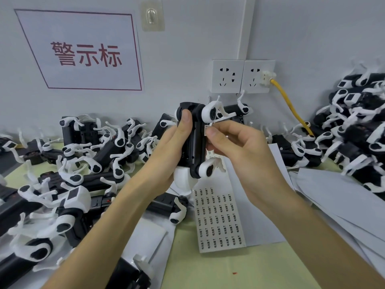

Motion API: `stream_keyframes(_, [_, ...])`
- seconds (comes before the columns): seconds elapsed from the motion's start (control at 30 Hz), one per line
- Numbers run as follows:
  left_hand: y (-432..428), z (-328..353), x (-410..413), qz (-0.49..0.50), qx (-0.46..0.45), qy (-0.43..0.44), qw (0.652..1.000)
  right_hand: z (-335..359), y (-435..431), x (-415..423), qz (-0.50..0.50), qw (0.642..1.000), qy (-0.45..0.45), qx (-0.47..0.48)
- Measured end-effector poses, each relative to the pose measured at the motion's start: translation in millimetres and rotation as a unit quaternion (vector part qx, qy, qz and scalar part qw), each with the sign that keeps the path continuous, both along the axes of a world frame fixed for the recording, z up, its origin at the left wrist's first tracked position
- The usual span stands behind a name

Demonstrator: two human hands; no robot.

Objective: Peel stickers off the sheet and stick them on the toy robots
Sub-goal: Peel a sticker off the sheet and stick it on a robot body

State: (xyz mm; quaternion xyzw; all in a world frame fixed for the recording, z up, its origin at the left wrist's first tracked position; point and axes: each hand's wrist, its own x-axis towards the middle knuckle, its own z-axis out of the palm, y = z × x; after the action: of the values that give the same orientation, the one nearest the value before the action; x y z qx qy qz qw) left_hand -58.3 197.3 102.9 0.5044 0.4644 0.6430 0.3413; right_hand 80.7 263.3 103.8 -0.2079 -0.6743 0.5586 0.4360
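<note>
One toy robot [195, 147] in grip. One sticker [206, 128] pinched beside it. One sticker sheet [218, 222] below grip. Two wall sockets [227, 76] above. Two robot heaps [83, 163] flanking.

Both bare forearms come up from the bottom corners of the frame and meet near its centre. The left hand [170, 149] is curled round a toy robot [194, 147], thumb lying upright along its upper part, palm turned toward the right. Just beside it, the right hand [239, 149] pinches a small sticker [207, 130] between thumb and forefinger at the toy's edge, its other fingers [216, 150] curled loosely beneath.
</note>
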Motion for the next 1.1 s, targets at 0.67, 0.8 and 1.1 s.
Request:
stream_keyframes(0.67, [-3, 2, 0, 0.053, -0.020, 0.037, 0.998, -2, -1, -2, 0.014, 1.000, 0.003, -0.027])
stream_keyframes(0.8, [-3, 2, -3, 0.002, -0.046, -0.005, 0.999, 3, 2, 1, 0.040, 0.999, -0.021, -0.030])
stream_keyframes(1.1, [-5, 5, -3, -0.137, -0.067, -0.131, 0.980, 6, 3, 3, 0.114, 0.993, 0.011, 0.034])
